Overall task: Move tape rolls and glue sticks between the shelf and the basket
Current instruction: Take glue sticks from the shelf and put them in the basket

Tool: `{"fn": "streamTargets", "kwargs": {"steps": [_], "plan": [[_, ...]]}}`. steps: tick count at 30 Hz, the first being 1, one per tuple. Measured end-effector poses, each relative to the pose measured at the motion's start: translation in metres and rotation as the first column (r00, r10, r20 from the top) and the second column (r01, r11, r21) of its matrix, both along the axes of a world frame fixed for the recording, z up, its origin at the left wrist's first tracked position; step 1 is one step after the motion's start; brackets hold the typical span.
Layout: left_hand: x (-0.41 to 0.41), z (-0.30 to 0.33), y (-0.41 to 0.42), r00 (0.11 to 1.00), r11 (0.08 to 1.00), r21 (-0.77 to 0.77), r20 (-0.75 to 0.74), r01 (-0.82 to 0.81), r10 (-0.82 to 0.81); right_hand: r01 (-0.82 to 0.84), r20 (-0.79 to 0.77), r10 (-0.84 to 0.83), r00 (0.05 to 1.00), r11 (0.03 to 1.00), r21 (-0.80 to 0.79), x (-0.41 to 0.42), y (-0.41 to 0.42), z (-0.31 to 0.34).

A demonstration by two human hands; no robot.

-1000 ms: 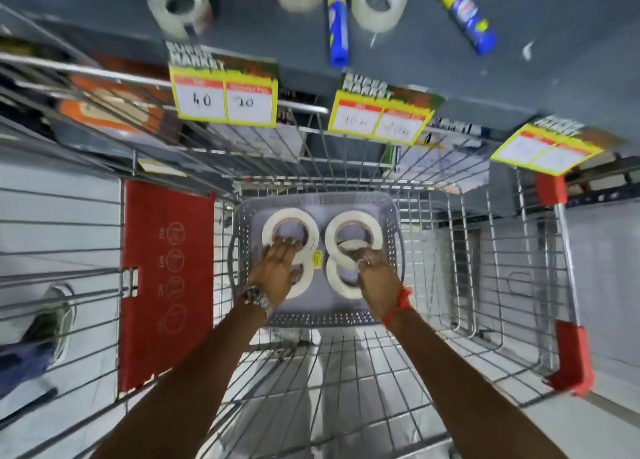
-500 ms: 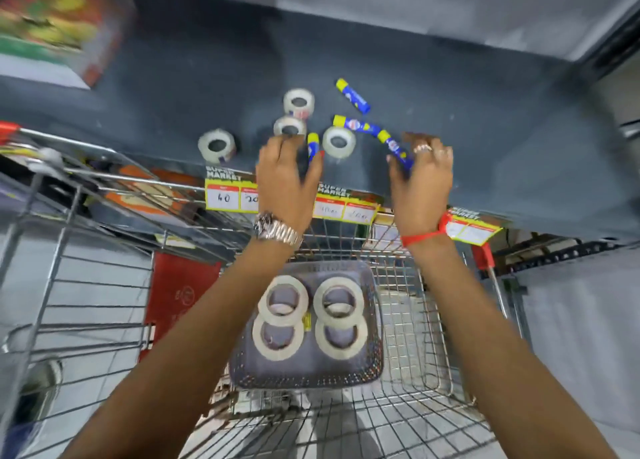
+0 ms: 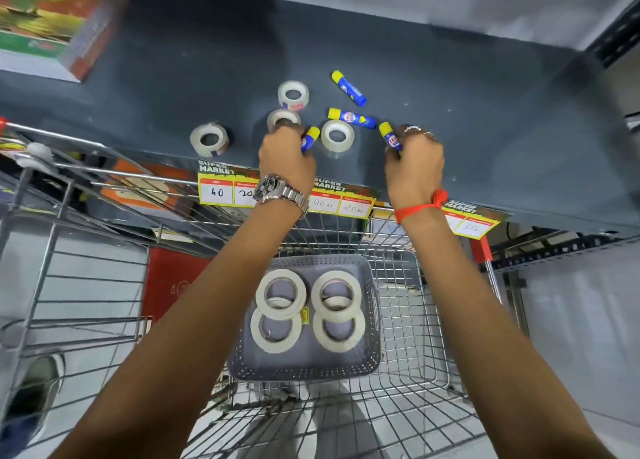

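Here, left hand (image 3: 285, 162) gripping one glue stick (image 3: 309, 140), right hand (image 3: 414, 166) gripping another glue stick (image 3: 390, 136) near the shelf (image 3: 485, 129) front edge, two more sticks, four clear tape rolls there, four white rolls in the basket (image 3: 304, 368).

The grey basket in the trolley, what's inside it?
The grey basket holds four flat white tape rolls, the two farther ones overlapping the two nearer ones. A small yellow tag sits between them. Anything under the rolls is hidden.
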State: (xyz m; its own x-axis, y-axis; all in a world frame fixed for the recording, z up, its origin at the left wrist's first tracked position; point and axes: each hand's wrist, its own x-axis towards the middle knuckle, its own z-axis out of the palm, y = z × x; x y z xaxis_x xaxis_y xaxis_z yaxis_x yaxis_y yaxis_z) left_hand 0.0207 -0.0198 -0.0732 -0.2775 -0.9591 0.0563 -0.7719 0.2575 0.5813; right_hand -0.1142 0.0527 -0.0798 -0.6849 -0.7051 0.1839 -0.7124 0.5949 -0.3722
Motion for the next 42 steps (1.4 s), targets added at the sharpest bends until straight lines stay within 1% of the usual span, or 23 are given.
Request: {"fn": "streamTargets", "kwargs": {"steps": [2, 3, 5, 6, 8, 9, 11, 13, 14, 15, 16, 18, 19, 20, 22, 25, 27, 31, 34, 37, 39, 40, 42], "plan": [[0.011, -0.002, 0.010, 0.997, 0.998, -0.066, -0.076, 0.023, -0.028, -0.036, -0.003, 0.036, 0.999, 0.992, -0.117, 0.010, 0.019, 0.000], [0.017, -0.005, 0.016, 0.988, 0.995, -0.093, -0.143, 0.037, -0.050, -0.055, -0.012, 0.053, 0.998, 0.985, -0.162, 0.018, 0.031, -0.003], [0.032, -0.016, 0.036, 0.959, 0.993, -0.109, -0.274, 0.046, -0.075, -0.102, -0.014, 0.102, 0.995, 0.971, -0.214, 0.039, 0.056, -0.018], [0.040, -0.027, 0.048, 0.949, 0.993, -0.112, -0.305, 0.049, -0.081, -0.129, 0.012, 0.135, 0.991, 0.966, -0.223, 0.051, 0.067, -0.029], [0.056, -0.056, 0.072, 0.947, 0.993, -0.095, -0.305, 0.073, -0.099, -0.194, 0.099, 0.216, 0.971, 0.962, -0.191, 0.071, 0.086, -0.057], [0.064, -0.073, 0.083, 0.953, 0.995, -0.047, -0.287, 0.090, -0.100, -0.235, 0.137, 0.254, 0.957, 0.962, -0.139, 0.076, 0.093, -0.073], [0.081, -0.111, 0.102, 0.981, 0.981, 0.144, -0.166, 0.128, -0.104, -0.362, 0.192, 0.351, 0.917, 0.932, 0.027, 0.087, 0.108, -0.114], [0.099, -0.154, 0.118, 0.991, 0.918, 0.376, -0.005, 0.123, -0.130, -0.482, 0.276, 0.420, 0.865, 0.847, 0.222, 0.096, 0.119, -0.156], [0.105, -0.171, 0.126, 0.987, 0.871, 0.476, 0.036, 0.120, -0.156, -0.533, 0.315, 0.442, 0.840, 0.782, 0.324, 0.101, 0.124, -0.175], [0.111, -0.188, 0.134, 0.979, 0.824, 0.551, 0.055, 0.133, -0.194, -0.580, 0.378, 0.445, 0.812, 0.689, 0.434, 0.106, 0.130, -0.190], [0.117, -0.202, 0.141, 0.968, 0.777, 0.610, 0.068, 0.152, -0.243, -0.609, 0.448, 0.416, 0.791, 0.605, 0.513, 0.111, 0.136, -0.201], [0.126, -0.226, 0.155, 0.925, 0.683, 0.712, 0.130, 0.164, -0.358, -0.673, 0.565, 0.365, 0.739, 0.424, 0.606, 0.119, 0.149, -0.225], [0.132, -0.239, 0.162, 0.902, 0.638, 0.758, 0.168, 0.139, -0.396, -0.693, 0.605, 0.339, 0.720, 0.369, 0.619, 0.122, 0.155, -0.235], [0.137, -0.251, 0.166, 0.890, 0.610, 0.785, 0.201, 0.103, -0.410, -0.700, 0.617, 0.330, 0.714, 0.335, 0.631, 0.125, 0.161, -0.241], [0.145, -0.277, 0.174, 0.889, 0.605, 0.790, 0.205, 0.097, -0.410, -0.688, 0.606, 0.327, 0.725, 0.299, 0.662, 0.129, 0.167, -0.252], [0.150, -0.295, 0.183, 0.897, 0.625, 0.766, 0.162, 0.149, -0.412, -0.682, 0.591, 0.347, 0.728, 0.288, 0.672, 0.133, 0.173, -0.261], [0.146, -0.288, 0.184, 0.865, 0.613, 0.763, 0.154, 0.203, -0.478, -0.692, 0.592, 0.369, 0.717, 0.271, 0.669, 0.134, 0.172, -0.262], [0.145, -0.289, 0.185, 0.811, 0.665, 0.696, 0.206, 0.272, -0.547, -0.674, 0.555, 0.398, 0.730, 0.284, 0.682, 0.133, 0.172, -0.265], [0.148, -0.278, 0.183, 0.785, 0.667, 0.689, 0.232, 0.283, -0.574, -0.675, 0.555, 0.407, 0.726, 0.269, 0.686, 0.131, 0.170, -0.257], [0.145, -0.254, 0.173, 0.822, 0.699, 0.628, 0.161, 0.342, -0.547, -0.651, 0.519, 0.399, 0.756, 0.384, 0.655, 0.126, 0.162, -0.249], [0.137, -0.226, 0.160, 0.865, 0.772, 0.505, 0.092, 0.387, -0.493, -0.597, 0.408, 0.442, 0.799, 0.498, 0.629, 0.118, 0.147, -0.229], [0.133, -0.210, 0.154, 0.883, 0.808, 0.433, 0.057, 0.400, -0.467, -0.586, 0.348, 0.479, 0.806, 0.564, 0.582, 0.115, 0.139, -0.212], [0.121, -0.172, 0.134, 0.908, 0.878, 0.243, -0.019, 0.411, -0.420, -0.607, 0.197, 0.581, 0.789, 0.694, 0.386, 0.105, 0.122, -0.163]]}}
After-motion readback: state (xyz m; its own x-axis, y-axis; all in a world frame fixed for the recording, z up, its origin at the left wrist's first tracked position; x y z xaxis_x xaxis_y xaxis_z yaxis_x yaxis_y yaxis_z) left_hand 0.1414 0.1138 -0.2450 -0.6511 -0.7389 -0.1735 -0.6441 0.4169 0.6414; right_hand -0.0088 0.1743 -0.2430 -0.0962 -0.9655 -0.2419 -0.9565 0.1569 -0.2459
